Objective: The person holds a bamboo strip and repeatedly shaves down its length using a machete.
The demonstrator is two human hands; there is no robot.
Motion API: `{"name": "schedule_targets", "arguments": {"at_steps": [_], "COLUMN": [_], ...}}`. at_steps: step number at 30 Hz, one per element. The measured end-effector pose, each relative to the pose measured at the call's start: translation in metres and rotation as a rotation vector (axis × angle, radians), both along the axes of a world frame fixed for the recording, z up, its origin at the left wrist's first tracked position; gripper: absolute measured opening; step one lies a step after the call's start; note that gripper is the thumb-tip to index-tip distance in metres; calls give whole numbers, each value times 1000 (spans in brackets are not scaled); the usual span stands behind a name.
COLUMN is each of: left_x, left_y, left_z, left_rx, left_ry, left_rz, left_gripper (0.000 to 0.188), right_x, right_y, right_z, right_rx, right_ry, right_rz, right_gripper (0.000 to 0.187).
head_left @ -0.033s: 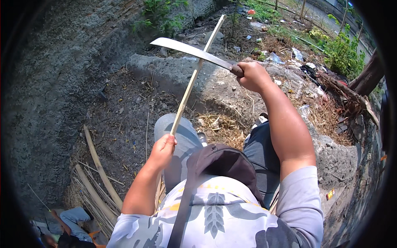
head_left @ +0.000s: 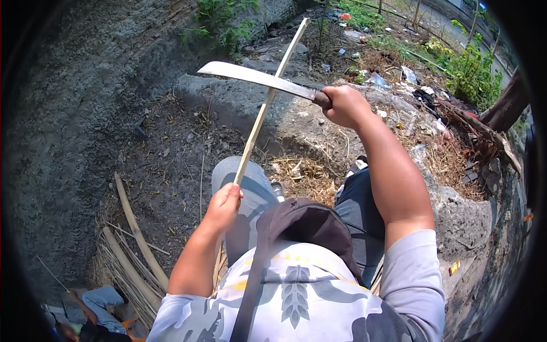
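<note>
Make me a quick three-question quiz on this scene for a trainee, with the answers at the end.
1. True or false: the left hand grips the pale slat below where the machete crosses it in the picture.
2. Which holds the machete? A) left hand; B) right hand; C) both.
3. On which side of the picture do the curved poles lie?

Key: 1. True. 2. B. 3. Left.
</note>
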State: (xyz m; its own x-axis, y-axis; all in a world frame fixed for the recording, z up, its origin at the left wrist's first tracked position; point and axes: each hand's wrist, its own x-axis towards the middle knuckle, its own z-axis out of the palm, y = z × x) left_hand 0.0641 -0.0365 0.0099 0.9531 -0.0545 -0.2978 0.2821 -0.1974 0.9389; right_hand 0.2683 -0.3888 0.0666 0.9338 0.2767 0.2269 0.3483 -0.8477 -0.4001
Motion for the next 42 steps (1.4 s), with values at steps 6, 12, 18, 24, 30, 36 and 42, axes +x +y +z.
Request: {"name": "schedule_targets", "arguments": {"at_steps": [6, 12, 18, 24, 30, 36, 42], "left_x": [5, -8, -18, -26, -28, -26, -35], "left_y": [-9, 3, 8, 17, 23, 13, 28], "left_z": [8, 14, -4, -5, -9, -8, -2], "left_rx": [-175, -198, -207, -55, 52, 22, 78], "left_ry": [62, 122, 152, 40, -16, 5, -83], "left_rz": [-19, -45, -6, -56, -56, -49, -51], "left_gripper": [39, 38, 38, 39, 40, 41, 39], "right_x": [-22, 5, -20, -9, -7, -22, -10], "right_y": [43, 4, 33, 29, 11, 34, 27], "right_z": [8, -7, 10, 10, 4, 11, 14], "right_rx": [-237, -110, -213, -292, -153, -331, -169], "right_ry": [-201, -47, -35, -228, -82, -106, -193], "right_rz": [348, 84, 212, 290, 90, 324, 194], "right_gripper": [14, 15, 13, 13, 14, 13, 13]}}
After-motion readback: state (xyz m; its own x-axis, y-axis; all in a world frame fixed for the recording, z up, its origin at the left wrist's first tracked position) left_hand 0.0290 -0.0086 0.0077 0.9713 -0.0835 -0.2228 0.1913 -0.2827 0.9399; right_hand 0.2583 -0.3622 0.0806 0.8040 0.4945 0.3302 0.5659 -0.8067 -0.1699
